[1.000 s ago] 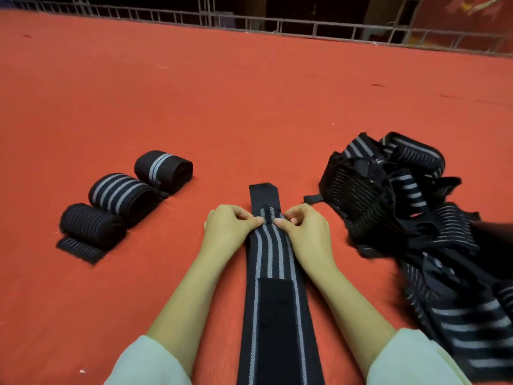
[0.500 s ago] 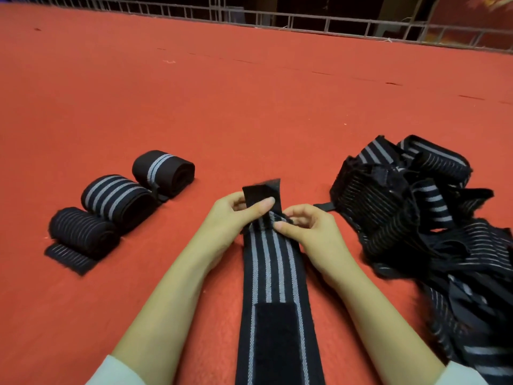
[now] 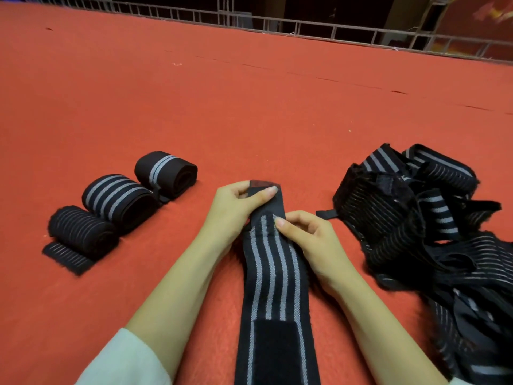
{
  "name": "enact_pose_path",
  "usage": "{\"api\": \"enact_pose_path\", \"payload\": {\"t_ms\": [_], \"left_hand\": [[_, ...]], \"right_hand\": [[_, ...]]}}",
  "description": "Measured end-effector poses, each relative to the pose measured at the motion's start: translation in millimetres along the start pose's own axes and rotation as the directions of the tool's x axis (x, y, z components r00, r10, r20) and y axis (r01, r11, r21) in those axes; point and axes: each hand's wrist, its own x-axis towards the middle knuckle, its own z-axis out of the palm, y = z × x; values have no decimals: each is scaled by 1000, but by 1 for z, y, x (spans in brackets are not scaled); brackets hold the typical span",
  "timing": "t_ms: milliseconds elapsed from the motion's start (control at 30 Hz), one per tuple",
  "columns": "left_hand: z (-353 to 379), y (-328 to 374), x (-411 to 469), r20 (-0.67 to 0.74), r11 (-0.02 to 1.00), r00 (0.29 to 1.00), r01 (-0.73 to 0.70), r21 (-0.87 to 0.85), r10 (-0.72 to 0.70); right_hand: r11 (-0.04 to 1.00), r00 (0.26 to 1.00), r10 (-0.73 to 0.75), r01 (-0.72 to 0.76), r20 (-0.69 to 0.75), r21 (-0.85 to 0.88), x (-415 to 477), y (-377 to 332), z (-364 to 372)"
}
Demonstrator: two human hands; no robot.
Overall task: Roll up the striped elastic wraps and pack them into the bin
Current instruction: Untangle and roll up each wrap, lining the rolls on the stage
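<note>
Striped wrap (image 3: 273, 273) is laid on red carpet (image 3: 249, 107), its near end cut off by the frame. Its far tab is pinched by left hand (image 3: 236, 209), and the stripes just below by right hand (image 3: 313, 240). Loose pile (image 3: 416, 232) at right is partly cropped. Railing (image 3: 277, 26) is seen behind; the room beyond is dark.

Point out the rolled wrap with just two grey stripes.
In the head view, the two-stripe roll lies on the red mat, left of the left hand and just beyond the four-stripe roll.

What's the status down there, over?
Left hand pinches lifted end of wrap. Right hand pinches it just below. Three rolls left, loose pile right. Nothing in the way.
</note>
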Motion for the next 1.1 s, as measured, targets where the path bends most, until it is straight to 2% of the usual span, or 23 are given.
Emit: {"api": "enact_pose_path", "payload": {"t_ms": [67, 333, 433, 533, 667, 767, 867, 967, 1100], "left_hand": [[1, 1, 4, -1, 1000, 1000, -15, -1, 15], [-4, 4, 5, 3, 971, 994, -107, 215, 109], [-7, 5, 4, 61, 985, 996, -80, 152, 71], [-5, 9, 1, 122, 998, 992, 33, 55, -40], [-2, 9, -2, 109, 997, 991, 80, 23, -82], [-5, 5, -3, 122, 995, 989, 71, 72, -80], [-7, 2, -3, 184, 978, 970, 125, 169, -156], [-6, 2, -4, 196, 973, 961, 163, 163, -194], [-9, 3, -4, 264, 977, 948, 137, 162, -177]], "right_hand": [[999, 1000, 26, -26, -1, 27, 0, 1, 0], [990, 995, 86, -90, 43, 110, -2, -2, 5], [987, 996, 85, -82, -11, 139, -1, 0, 4], [986, 994, 86, -75, -64, 150, 2, 3, 2], [988, 995, 67, -57, -70, 140, 3, 6, -2], [990, 999, 41, -36, -34, 135, 3, 5, -4], [986, 1000, 17, -19, 9, 166, 3, 5, -6], [988, 1000, 4, -5, 7, 153, 4, 7, -7], [992, 999, -15, 20, -44, 125, 5, 10, -7]]}}
